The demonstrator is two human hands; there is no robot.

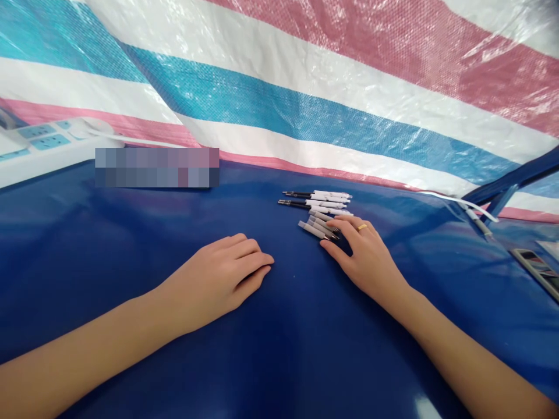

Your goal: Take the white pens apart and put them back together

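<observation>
Several white-barrelled pens with black tips (317, 201) lie side by side on the glossy blue tabletop (131, 233), tips pointing left. A few more grey-white pens (314, 228) lie nearer, their tips running under my right hand (362, 250). That hand, wearing a gold ring, rests with thumb and fingers spread around those tips, and I see no pen lifted. My left hand (222, 270) lies flat-curled on the blue surface, left of the pens, touching nothing else.
A white power strip (43, 139) sits at the far left behind a blurred patch (157, 167). A striped pink, blue and white tarp (305, 99) hangs behind the table. At right are a white cable (458, 201), a blue frame bar (510, 180) and a printed card (537, 270).
</observation>
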